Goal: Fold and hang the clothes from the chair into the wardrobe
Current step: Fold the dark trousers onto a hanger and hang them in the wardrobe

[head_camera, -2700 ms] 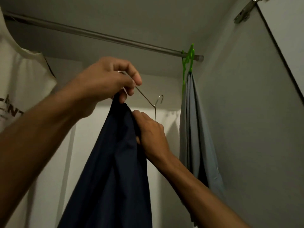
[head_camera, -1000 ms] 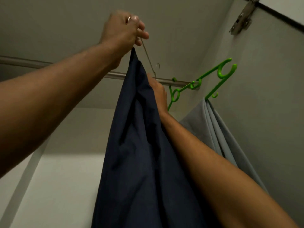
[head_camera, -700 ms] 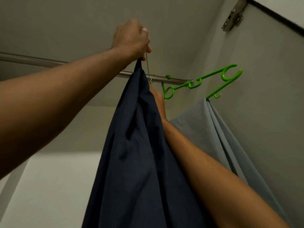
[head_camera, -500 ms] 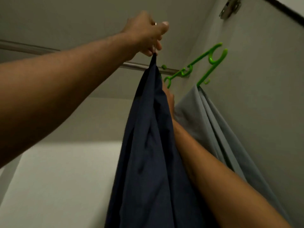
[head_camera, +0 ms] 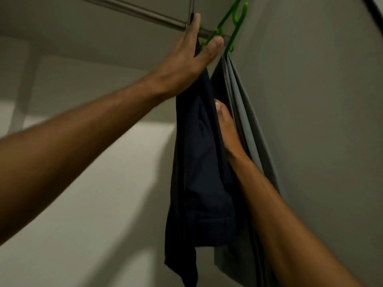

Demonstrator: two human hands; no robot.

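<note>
A navy garment [head_camera: 199, 162] hangs down from a thin wire hanger [head_camera: 190, 11] at the wardrobe rod [head_camera: 145, 12]. My left hand [head_camera: 190, 54] lies flat against the garment's top just under the rod, fingers straight and thumb spread. My right hand [head_camera: 226, 125] reaches up between the navy garment and a grey garment [head_camera: 244, 131]. One straight fingertip shows; the rest of that hand is hidden behind the navy cloth.
The grey garment hangs on green plastic hangers [head_camera: 228, 23] at the rod's right end, close to the wardrobe's right side wall [head_camera: 310, 100]. The pale back wall [head_camera: 103, 183] lies to the left.
My left hand has let go of the wire hanger and now lies flat on the navy garment's top. The garment now hangs at the rod beside the grey one. My right hand sits lower.
</note>
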